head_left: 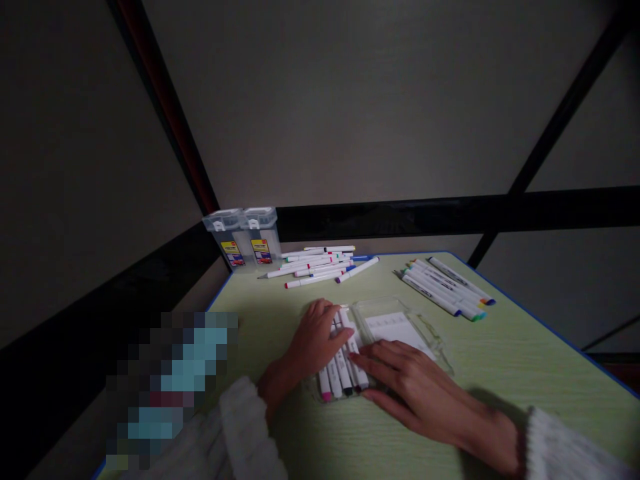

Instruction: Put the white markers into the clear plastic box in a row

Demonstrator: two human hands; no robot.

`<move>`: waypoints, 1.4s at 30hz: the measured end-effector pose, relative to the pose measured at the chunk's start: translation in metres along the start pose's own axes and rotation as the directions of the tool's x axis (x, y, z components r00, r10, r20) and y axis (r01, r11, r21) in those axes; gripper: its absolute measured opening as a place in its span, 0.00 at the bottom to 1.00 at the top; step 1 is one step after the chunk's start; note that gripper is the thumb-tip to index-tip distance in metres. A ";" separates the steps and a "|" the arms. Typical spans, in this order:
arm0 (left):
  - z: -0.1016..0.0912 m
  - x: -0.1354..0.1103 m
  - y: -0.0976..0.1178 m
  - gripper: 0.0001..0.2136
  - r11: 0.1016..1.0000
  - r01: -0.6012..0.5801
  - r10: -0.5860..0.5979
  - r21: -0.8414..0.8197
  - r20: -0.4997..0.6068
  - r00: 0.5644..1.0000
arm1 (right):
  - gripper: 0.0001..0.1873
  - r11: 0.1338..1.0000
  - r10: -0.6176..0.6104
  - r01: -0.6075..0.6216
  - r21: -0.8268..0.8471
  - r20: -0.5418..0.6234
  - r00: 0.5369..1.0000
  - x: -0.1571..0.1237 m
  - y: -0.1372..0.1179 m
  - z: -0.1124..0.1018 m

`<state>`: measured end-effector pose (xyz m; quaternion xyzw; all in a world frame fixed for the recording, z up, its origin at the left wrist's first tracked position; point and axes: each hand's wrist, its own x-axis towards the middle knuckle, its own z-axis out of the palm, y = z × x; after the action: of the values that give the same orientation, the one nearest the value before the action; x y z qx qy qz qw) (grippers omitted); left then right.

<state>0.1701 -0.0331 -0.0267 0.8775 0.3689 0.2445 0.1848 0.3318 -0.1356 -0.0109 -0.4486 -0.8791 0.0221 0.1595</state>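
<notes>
A clear plastic case (313,393) lies opened out on the table, with several white markers (336,373) side by side in its left half. Across the upper part of these markers rests my left hand (313,340), its fingers stretched toward the far end and its thumb apart, touching a marker. My right hand (410,383) reaches in from the right. Its forefinger and thumb close around the near end of the rightmost marker (359,377). In the case's right half is a white insert (397,330).
Several loose markers (320,270) lie in a pile at the table's (540,373) back, and another group of markers (445,287) at the right. Two clear lidded boxes (240,240) stand in the back left corner by the wall (375,120). A pixelated patch covers the left.
</notes>
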 end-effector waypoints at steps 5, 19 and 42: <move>0.001 0.000 -0.002 0.12 1.000 -0.009 0.009 0.005 -0.006 1.000 | 0.18 1.000 0.018 -0.018 0.004 -0.014 1.000 -0.001 0.001 0.001; 0.001 -0.001 -0.003 0.14 0.999 -0.026 0.026 0.029 0.018 1.000 | 0.16 1.000 0.010 -0.009 0.017 -0.022 1.000 0.001 0.003 -0.001; -0.002 0.000 -0.005 0.20 1.000 0.002 -0.002 0.007 0.070 0.998 | 0.23 1.000 0.006 -0.007 -0.020 -0.050 0.999 -0.001 0.008 0.005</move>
<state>0.1665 -0.0290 -0.0279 0.8858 0.3639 0.2123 0.1947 0.3372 -0.1308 -0.0176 -0.4533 -0.8737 0.0028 0.1767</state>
